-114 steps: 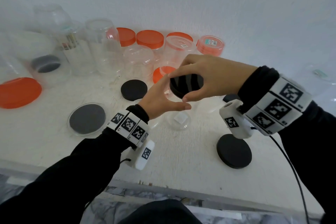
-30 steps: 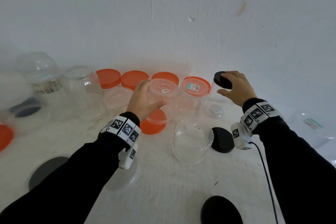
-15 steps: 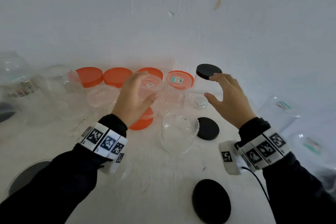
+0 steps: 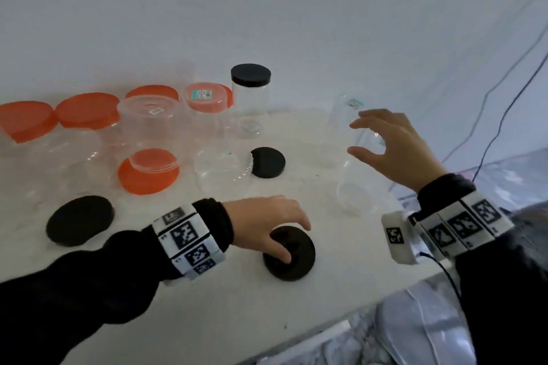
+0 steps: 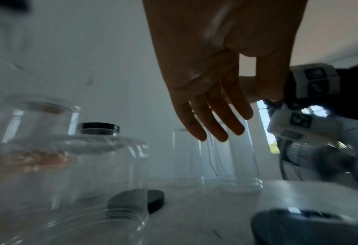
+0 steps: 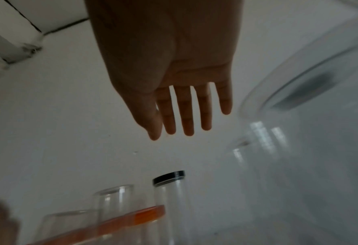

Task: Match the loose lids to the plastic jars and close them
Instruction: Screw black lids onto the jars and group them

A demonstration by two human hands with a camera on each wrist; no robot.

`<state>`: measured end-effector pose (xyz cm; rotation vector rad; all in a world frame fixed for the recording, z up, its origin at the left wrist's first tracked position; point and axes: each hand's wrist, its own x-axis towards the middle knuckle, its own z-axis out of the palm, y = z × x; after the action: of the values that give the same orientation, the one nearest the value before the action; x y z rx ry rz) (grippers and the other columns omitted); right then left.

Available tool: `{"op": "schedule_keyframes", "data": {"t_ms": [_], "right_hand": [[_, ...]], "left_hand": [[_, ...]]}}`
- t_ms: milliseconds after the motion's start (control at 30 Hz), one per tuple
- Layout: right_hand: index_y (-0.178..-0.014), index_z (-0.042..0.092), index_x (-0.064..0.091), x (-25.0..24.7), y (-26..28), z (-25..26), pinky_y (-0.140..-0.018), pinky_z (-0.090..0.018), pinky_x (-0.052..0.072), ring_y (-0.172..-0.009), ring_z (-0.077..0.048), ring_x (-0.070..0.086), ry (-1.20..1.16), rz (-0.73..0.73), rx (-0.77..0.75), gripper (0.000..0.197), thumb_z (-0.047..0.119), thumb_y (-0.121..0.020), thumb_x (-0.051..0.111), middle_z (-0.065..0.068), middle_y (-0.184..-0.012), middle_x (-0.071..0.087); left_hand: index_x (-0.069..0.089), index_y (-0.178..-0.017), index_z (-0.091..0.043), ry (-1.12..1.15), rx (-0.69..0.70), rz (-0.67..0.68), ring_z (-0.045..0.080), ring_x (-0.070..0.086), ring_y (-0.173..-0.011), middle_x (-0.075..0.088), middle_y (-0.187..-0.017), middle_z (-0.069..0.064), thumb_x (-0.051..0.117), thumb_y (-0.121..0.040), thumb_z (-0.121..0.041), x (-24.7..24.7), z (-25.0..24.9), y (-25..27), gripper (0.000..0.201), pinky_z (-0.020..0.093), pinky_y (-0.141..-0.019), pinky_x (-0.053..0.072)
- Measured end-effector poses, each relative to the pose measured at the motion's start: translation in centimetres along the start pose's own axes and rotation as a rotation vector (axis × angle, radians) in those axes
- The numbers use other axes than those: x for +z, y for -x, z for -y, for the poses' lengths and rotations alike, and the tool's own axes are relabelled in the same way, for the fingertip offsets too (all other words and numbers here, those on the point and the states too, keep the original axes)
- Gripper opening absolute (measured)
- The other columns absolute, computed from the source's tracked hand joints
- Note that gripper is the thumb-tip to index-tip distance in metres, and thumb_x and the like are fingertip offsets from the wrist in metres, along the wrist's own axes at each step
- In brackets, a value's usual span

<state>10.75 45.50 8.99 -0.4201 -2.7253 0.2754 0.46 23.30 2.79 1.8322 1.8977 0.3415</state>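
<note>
Near the table's front edge lies a black lid (image 4: 293,267), and my left hand (image 4: 295,241) is spread just over it; the left wrist view shows the fingers (image 5: 216,131) fairly straight above the lid (image 5: 300,222). My right hand (image 4: 353,139) is open, with thumb and fingers spread beside an inverted clear jar (image 4: 353,184) at the right. Its fingers (image 6: 184,127) hold nothing, and the jar (image 6: 310,132) stands to their right. A jar closed with a black lid (image 4: 250,75) stands at the back wall.
Two more loose black lids (image 4: 268,162) (image 4: 80,221) lie on the white table (image 4: 207,305). A clear jar (image 4: 221,170) lies mid-table. Another clear jar (image 4: 148,124) stands inverted on an orange lid (image 4: 142,181). Several orange-lidded jars (image 4: 86,109) line the back left. The table edge runs close at front right.
My left hand has left the clear jar at the back and come down over the front black lid. My right hand has moved from the black-lidded jar to the jar at the right.
</note>
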Motion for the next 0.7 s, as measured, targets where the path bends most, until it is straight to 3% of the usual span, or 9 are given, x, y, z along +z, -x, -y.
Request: {"op": "schedule_keyframes", "data": {"t_ms": [133, 233, 333, 433, 567, 700], "right_hand": [[-0.137, 0.036, 0.04, -0.2, 0.6, -2.0, -0.112, -0.054, 0.017, -0.14, -0.031, 0.015, 0.109, 0.171, 0.101, 0.067, 0.05, -0.077, 0.065, -0.003, -0.153, 0.022], [-0.142, 0.04, 0.028, 0.0, 0.8, -2.4, -0.112, -0.055, 0.014, -0.141, -0.032, 0.009, 0.133, 0.271, 0.153, 0.075, 0.047, -0.078, 0.067, -0.003, -0.156, 0.012], [-0.143, 0.037, 0.028, 0.0, 1.0, -2.1, -0.111, -0.05, 0.024, -0.139, -0.031, 0.016, 0.111, 0.28, 0.163, 0.077, 0.036, -0.079, 0.071, -0.005, -0.155, 0.014], [-0.139, 0.037, 0.034, -0.3, 1.1, -1.7, -0.105, -0.049, 0.032, -0.135, -0.03, 0.022, 0.107, 0.258, 0.149, 0.074, 0.031, -0.077, 0.074, -0.002, -0.153, 0.02], [-0.131, 0.038, 0.04, -0.8, 1.2, -1.1, -0.093, -0.04, 0.037, -0.125, -0.023, 0.036, 0.12, 0.251, 0.091, 0.07, 0.036, -0.071, 0.077, 0.004, -0.144, 0.032], [-0.121, 0.035, 0.043, -1.5, 1.2, -0.4, -0.091, -0.038, 0.041, -0.112, -0.018, 0.043, -0.025, 0.297, 0.015, 0.069, 0.034, -0.065, 0.082, 0.004, -0.131, 0.038]], "left_hand": [[0.032, -0.142, -0.021, -0.157, 0.05, 0.163, 0.018, 0.02, -0.135, 0.018, -0.153, -0.001, 0.078, -0.071, -0.037, 1.5, 0.0, -1.0, 0.086, 0.027, -0.11, 0.02], [0.024, -0.145, -0.025, -0.212, 0.053, 0.21, 0.019, 0.012, -0.138, 0.007, -0.155, -0.003, 0.081, -0.066, -0.039, 2.1, 0.1, -1.6, 0.098, 0.032, -0.113, 0.018], [0.021, -0.146, -0.028, -0.226, 0.05, 0.253, 0.019, 0.011, -0.138, 0.007, -0.155, -0.003, 0.082, -0.065, -0.038, 2.5, 0.1, -2.1, 0.102, 0.035, -0.114, 0.018], [0.025, -0.145, -0.026, -0.239, 0.051, 0.275, 0.02, 0.016, -0.136, 0.017, -0.152, -0.001, 0.081, -0.068, -0.032, 2.8, 0.0, -2.5, 0.094, 0.035, -0.113, 0.021], [0.035, -0.14, -0.022, -0.214, 0.038, 0.232, 0.02, 0.024, -0.128, 0.029, -0.144, -0.003, 0.078, -0.072, -0.022, 3.2, 0.5, -2.5, 0.081, 0.032, -0.107, 0.028], [0.035, -0.139, -0.025, -0.1, -0.033, 0.156, 0.014, 0.027, -0.125, 0.031, -0.141, -0.006, 0.077, -0.073, -0.024, 2.7, 1.1, -0.7, 0.078, 0.026, -0.105, 0.029]]}}
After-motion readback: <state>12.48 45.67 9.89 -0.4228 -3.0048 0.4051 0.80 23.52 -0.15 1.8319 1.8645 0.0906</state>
